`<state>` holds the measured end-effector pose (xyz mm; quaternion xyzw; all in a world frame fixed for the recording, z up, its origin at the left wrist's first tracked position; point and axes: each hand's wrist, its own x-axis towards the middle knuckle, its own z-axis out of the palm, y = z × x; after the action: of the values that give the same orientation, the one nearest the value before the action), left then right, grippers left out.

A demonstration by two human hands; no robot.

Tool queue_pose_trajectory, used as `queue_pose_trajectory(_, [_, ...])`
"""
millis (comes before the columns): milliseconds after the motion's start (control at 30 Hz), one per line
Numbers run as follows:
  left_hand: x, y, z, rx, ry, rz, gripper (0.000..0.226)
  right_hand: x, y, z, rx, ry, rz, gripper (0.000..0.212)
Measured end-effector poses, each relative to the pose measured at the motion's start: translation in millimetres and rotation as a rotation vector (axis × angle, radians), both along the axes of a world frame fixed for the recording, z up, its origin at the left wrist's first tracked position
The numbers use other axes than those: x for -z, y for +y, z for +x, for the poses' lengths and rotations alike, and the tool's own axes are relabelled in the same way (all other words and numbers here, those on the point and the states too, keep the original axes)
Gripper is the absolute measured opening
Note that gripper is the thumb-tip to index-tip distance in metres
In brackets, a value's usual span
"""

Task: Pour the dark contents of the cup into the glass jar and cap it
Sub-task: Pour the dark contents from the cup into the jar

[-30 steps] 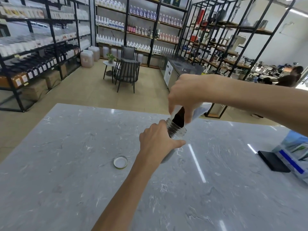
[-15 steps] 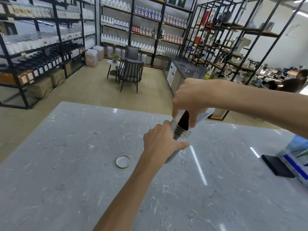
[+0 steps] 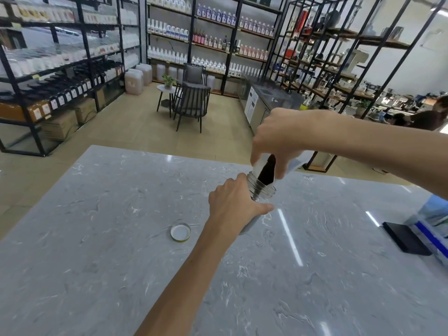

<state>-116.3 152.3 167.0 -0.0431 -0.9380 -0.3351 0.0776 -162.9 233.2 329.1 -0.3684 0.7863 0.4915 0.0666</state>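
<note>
My left hand (image 3: pixel 232 202) wraps around a clear glass jar (image 3: pixel 261 190) that stands on the grey marble table (image 3: pixel 121 263), tilted a little to the right; most of its body is hidden behind my fingers. Above its open mouth my right hand (image 3: pixel 283 137) holds a pale cup (image 3: pixel 294 163) tipped steeply down. Dark contents (image 3: pixel 268 169) slide from the cup's rim into the jar's mouth. The jar's round lid (image 3: pixel 180 233) lies on the table to the left of my left forearm, white inside facing up.
A black flat object (image 3: pixel 404 238) and a blue-and-white bag (image 3: pixel 434 226) lie at the table's right edge. Beyond the table are black shelving racks (image 3: pixel 60 69), chairs (image 3: pixel 191 103) with a small round side table, and a person (image 3: pixel 429 117) at the far right.
The cup has tipped a bit further and its dark contents reach lower into the jar's mouth. Both hands keep their hold; the view has shifted slightly.
</note>
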Motion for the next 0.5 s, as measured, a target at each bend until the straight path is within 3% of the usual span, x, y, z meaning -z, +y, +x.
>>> queue_pose_trajectory(133, [-0.4,2.3,-0.8,-0.001,-0.006,0.029,0.069,4.8,-6.4,-0.5,-0.024,0.022,0.070,0.072])
queue_pose_trajectory(500, [2.9,-0.2,-0.3,-0.022,-0.009,0.015,0.071,4.7,-3.5,-4.9,0.001,0.014,0.004,0.074])
